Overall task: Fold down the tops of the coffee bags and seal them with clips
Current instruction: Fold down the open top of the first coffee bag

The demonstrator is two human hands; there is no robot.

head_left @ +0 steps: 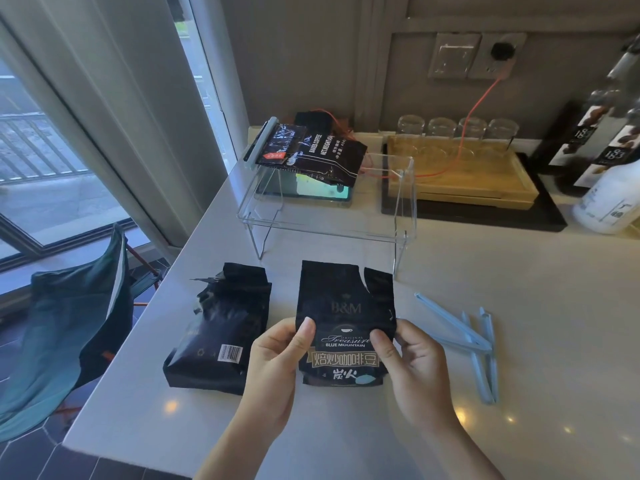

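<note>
A black Blue Mountain coffee bag point(344, 303) stands upright at the counter's front, its top unfolded and torn at the right. My left hand point(273, 368) grips its left edge, thumb on the front. My right hand point(412, 368) grips its right edge the same way. A second black bag point(221, 327) lies flat to the left, barcode up, top crumpled open. A third bag point(311, 155) lies on a clear acrylic shelf point(401, 233), with a pale blue clip point(260, 147) across its end. Several loose pale blue clips point(471, 344) lie to the right of my right hand.
A wooden tray point(467, 188) with upturned glasses sits at the back on a black mat. Bottles point(609, 161) stand at the far right. An orange cable runs from a wall socket point(498, 53). The counter edge drops off at the left, above a teal chair point(69, 323).
</note>
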